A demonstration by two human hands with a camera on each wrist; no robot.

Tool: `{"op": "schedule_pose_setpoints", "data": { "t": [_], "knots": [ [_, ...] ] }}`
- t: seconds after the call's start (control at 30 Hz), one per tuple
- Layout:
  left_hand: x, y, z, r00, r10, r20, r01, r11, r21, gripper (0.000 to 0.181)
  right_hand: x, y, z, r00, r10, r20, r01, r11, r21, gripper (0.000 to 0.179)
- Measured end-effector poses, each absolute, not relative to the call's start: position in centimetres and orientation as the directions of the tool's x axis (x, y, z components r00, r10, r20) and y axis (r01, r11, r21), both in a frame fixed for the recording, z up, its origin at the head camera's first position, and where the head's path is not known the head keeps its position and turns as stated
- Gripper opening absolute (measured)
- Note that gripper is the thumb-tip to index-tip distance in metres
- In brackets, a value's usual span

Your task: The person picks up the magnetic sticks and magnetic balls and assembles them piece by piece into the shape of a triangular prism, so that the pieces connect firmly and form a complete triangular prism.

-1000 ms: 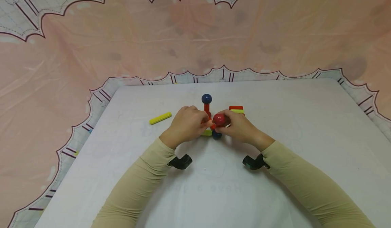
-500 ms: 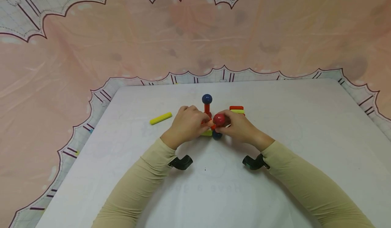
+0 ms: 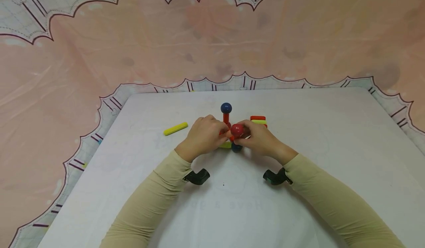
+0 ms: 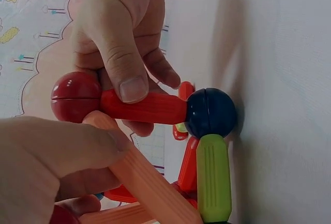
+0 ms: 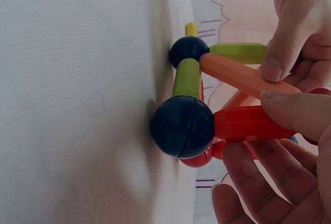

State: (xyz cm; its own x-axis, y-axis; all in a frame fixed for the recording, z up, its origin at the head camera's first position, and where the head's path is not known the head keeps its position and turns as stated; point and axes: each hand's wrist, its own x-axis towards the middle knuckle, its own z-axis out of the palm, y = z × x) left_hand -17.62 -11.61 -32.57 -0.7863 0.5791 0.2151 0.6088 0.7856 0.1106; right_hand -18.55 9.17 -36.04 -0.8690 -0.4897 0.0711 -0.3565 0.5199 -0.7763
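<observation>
On the table stands a frame of toy building rods and balls. My left hand [image 3: 206, 135] pinches an orange rod [image 4: 155, 185], whose upper end lies against or very near a red ball [image 4: 76, 98]. Between the thumb and fingers of my right hand [image 3: 260, 139] is a red rod [image 4: 152, 108], which joins that red ball above to a dark blue ball [image 4: 211, 113] at the table. A green rod [image 4: 214, 177] runs from this blue ball to another dark blue ball [image 5: 189, 51]. My fingers hide part of the frame.
Left of the hands lies a loose yellow rod [image 3: 175, 128]. Red and yellow rods [image 3: 258, 122] lie together behind my right hand. At the frame's back, a red rod [image 3: 226, 118] bears a blue ball [image 3: 226, 108]. The white table [image 3: 315, 122] meets a patterned cloth [image 3: 212, 37].
The red ball at my right hand has shifted slightly left, nearer my left fingertips. Both hands keep their hold, and the head view has moved a little.
</observation>
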Motion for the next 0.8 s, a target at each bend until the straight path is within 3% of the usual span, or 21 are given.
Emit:
{"op": "schedule_pose_setpoints", "data": {
  "t": [0.17, 0.4, 0.8],
  "knots": [
    [-17.8, -12.2, -32.6, -0.794, 0.572, 0.205, 0.607, 0.758, 0.237, 0.024, -18.5, 9.2, -36.1, -0.871, -0.487, 0.063, -0.349, 0.524, -0.777, 0.046],
    [-17.1, -14.7, -32.1, -0.878, 0.438, 0.194, 0.477, 0.766, 0.43, 0.037, -18.5, 9.2, -36.2, -0.873, -0.485, 0.056, -0.346, 0.534, -0.771, 0.047],
    [-17.5, -16.7, -32.5, -0.893, 0.374, 0.249, 0.449, 0.721, 0.528, 0.035, -18.1, 9.0, -36.2, -0.872, -0.489, 0.0, -0.295, 0.528, -0.797, 0.048]
  ]
}}
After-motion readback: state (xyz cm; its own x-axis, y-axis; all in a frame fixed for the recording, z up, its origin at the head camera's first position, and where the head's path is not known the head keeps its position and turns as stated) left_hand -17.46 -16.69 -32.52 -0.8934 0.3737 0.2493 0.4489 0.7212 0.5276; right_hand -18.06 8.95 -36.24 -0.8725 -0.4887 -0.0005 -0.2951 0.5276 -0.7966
